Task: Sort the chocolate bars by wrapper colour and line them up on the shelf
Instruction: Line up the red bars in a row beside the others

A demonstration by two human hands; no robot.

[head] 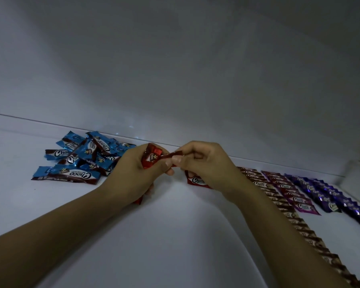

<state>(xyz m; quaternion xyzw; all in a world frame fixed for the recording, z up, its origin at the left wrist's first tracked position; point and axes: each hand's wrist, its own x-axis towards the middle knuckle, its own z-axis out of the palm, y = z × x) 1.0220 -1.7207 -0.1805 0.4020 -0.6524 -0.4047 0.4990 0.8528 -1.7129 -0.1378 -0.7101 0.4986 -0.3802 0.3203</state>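
1. Red bar (152, 157) sits at the centre of the frame, off the shelf (175, 235), held between both hands.
2. Left hand (133, 175) is curled around its body, fingers wrapped and thumb over the top. A red edge shows under that palm at the lower side (possibly more red bars tucked in there, I can't tell how many).
3. Right hand (204, 163) pinches the crimped end flap between thumb and forefinger, the other fingers folded in.
4. The bar's long axis runs left to right across the frame, body in the left palm and tail pointing toward the right hand.
5. Just below and right of the grip, a laid red bar (196, 180) rests flat on the shelf, partly hidden by the right hand. I judge that this starts the red line.
6. The key relation is that the right hand is the nearer one to that spot, which lies down and slightly right of the pinch. I'd expect the bar to come out to the right and go down beside the laid one, turned to match it.
7. Further right lie a brown row (279, 202), a magenta row (289, 192) and purple rows (330, 196), all lined up.
8. At centre left, a blue pile (81, 156) lies jumbled and unsorted, so I'd call the task past halfway.
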